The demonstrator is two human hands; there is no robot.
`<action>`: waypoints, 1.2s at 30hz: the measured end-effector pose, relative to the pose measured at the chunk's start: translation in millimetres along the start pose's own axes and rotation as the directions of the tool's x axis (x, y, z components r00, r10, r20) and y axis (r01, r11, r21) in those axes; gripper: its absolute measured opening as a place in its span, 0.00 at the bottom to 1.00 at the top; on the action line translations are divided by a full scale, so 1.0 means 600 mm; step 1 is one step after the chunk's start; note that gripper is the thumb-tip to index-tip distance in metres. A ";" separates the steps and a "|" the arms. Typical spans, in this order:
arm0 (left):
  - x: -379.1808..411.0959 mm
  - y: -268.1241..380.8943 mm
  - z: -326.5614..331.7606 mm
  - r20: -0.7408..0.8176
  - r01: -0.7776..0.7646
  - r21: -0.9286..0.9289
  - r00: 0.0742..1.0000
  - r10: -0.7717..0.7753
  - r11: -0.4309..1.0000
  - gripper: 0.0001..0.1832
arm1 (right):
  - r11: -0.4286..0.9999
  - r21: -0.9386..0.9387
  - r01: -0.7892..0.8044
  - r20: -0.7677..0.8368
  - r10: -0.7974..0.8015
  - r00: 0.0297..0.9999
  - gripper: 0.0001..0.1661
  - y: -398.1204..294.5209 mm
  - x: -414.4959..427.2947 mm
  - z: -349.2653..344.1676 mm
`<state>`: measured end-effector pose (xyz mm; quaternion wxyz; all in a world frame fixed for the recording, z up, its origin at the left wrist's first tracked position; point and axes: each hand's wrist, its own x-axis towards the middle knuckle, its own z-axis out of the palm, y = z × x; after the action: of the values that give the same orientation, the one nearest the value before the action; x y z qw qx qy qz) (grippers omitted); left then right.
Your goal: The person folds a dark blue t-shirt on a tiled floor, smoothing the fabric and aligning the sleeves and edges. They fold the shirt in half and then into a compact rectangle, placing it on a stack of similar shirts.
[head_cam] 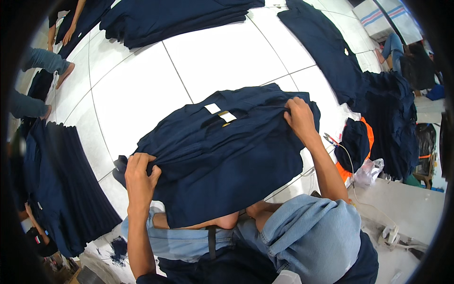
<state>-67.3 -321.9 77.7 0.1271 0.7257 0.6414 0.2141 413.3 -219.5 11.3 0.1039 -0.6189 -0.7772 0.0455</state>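
Note:
A navy blue shirt (227, 152) spreads across the floor in front of me, its lower edge reaching over my crossed legs. Pinched at its left shoulder is my left hand (140, 175), and my right hand (299, 117) grips the opposite shoulder. The cloth between them falls in creases. Just beyond it lie more navy shirts (244, 93), partly covered. White labels (227, 116) show near the necklines; whether they belong to one shirt or several I cannot tell.
White tiles (142, 92) form the floor. Navy garment stacks lie ahead (177, 21), at left (67, 184) and at right (326, 53). Snips (330, 137), a white cable (351, 156) and a plastic bag (369, 172) lie right. Other people's legs (46, 60) and hands (69, 33) show left.

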 end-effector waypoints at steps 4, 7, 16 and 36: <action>0.006 0.009 0.003 -0.006 -0.006 -0.021 1.000 0.006 1.000 0.12 | 0.985 0.086 0.153 -0.099 -0.144 0.985 0.17 0.017 0.034 0.021; 0.006 0.010 0.008 -0.002 -0.027 -0.051 1.000 0.027 0.998 0.13 | 0.961 0.059 0.271 -0.184 -0.256 0.949 0.14 0.031 0.061 0.057; 0.005 0.007 -0.025 0.074 -0.126 0.008 0.989 0.125 0.992 0.13 | 0.999 -0.048 -0.022 -0.225 0.011 0.974 0.03 0.013 0.079 0.147; -0.029 0.018 -0.029 -0.051 -0.061 -0.089 0.997 0.057 0.994 0.13 | 0.997 -0.043 -0.058 -0.293 0.043 0.955 0.22 0.013 -0.105 -0.025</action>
<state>-67.5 -342.0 95.6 0.1379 0.7324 0.6121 0.2644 437.3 -279.7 18.1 0.2003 -0.6410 -0.7382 -0.0637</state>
